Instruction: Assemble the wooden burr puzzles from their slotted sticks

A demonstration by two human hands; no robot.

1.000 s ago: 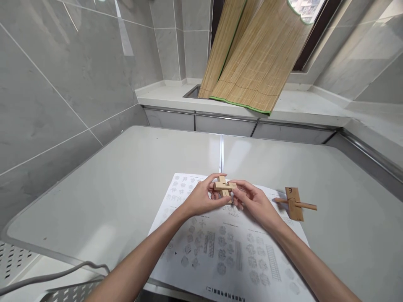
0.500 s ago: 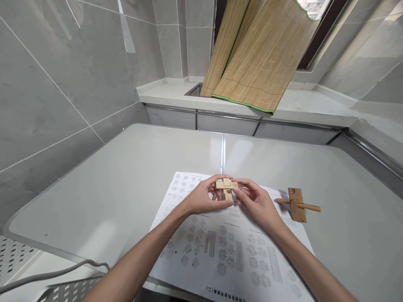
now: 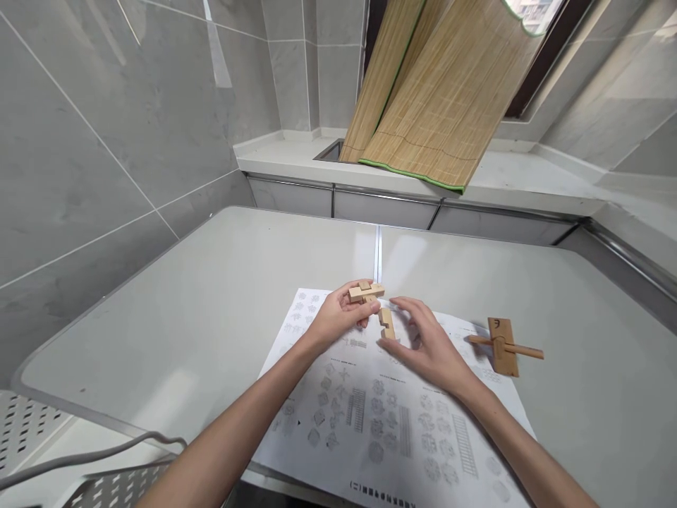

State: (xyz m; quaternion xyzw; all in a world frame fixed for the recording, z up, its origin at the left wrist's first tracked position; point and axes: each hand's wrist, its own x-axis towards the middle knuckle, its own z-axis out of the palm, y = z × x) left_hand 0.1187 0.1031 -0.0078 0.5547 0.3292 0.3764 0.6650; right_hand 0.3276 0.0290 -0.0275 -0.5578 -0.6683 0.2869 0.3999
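Note:
My left hand (image 3: 341,314) is closed around a small group of interlocked wooden puzzle pieces (image 3: 366,291), which cross one another. A separate notched wooden puzzle piece (image 3: 388,324) stands just to the right of that group. My right hand (image 3: 431,349) has this piece between its thumb, at the lower end, and its index finger near the upper end. Both hands are over a printed sheet of puzzle diagrams (image 3: 364,451); my fingers partly hide the group in the left hand.
A flat wooden piece with a stick through it (image 3: 502,347) lies at the sheet's right edge. The pale folding table (image 3: 211,303) has a metal seam. Behind it are a ledge (image 3: 285,159) and a bamboo blind (image 3: 434,106). A grey cable (image 3: 106,455) runs at the lower left.
The notched piece has come away from the wooden group. My left hand has moved slightly up and left with the group, and a gap has opened between the hands.

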